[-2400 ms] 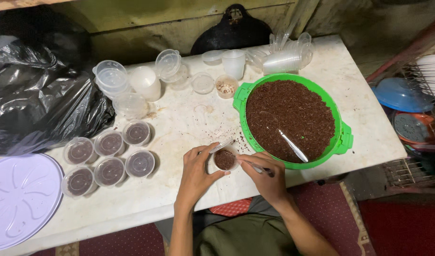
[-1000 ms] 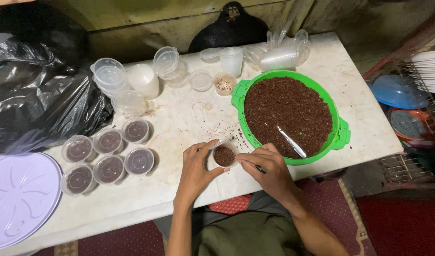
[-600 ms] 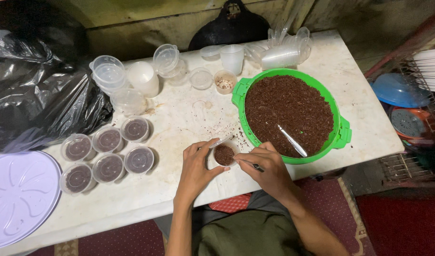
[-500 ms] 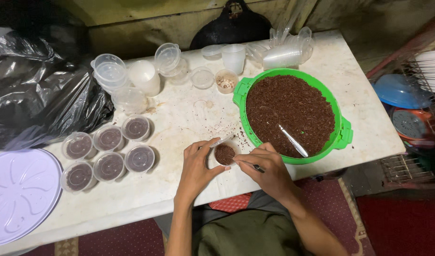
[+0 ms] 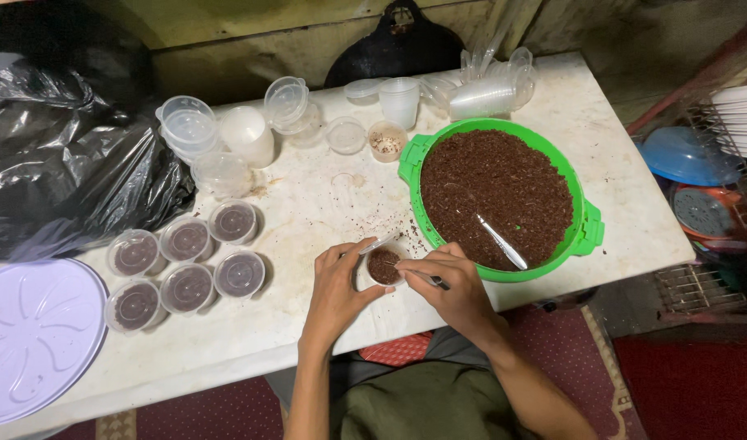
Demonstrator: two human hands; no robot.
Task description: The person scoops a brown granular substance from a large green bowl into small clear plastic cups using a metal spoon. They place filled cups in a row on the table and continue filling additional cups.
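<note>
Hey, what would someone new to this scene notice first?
Probably the bright green bowl heaped with dark brown crumbly stuff, right of centre on the white table. Just in front, the left hand cups a small filled cup while the right hand holds a thin tool over it. Six lidded cups cluster at left.

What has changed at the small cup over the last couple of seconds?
Very little. The left hand still cups the small cup of brown crumbs on the table edge, and the right hand keeps its thin tool at the rim. The green bowl, its spoon and six lidded cups stayed put.
</note>
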